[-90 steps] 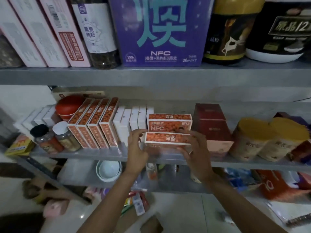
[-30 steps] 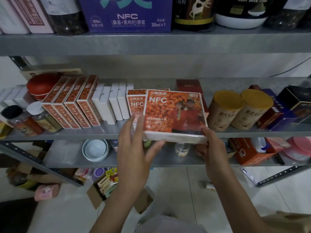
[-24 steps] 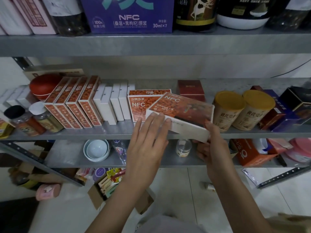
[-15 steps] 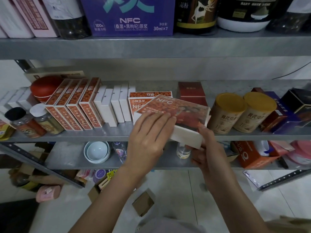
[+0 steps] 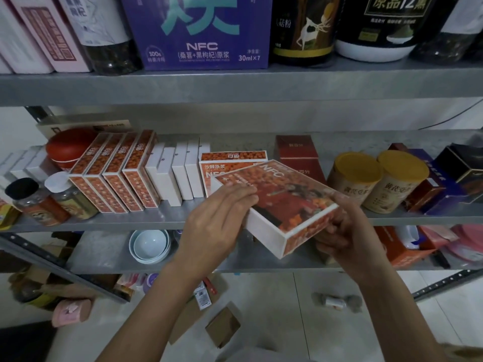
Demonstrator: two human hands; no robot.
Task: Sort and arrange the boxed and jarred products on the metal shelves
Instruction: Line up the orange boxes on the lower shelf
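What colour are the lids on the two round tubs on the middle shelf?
Mustard yellow, on both lids; clearest in the head view, right of the held box.

"NFC", "30ml×7" on purple box [image 5: 194, 35]
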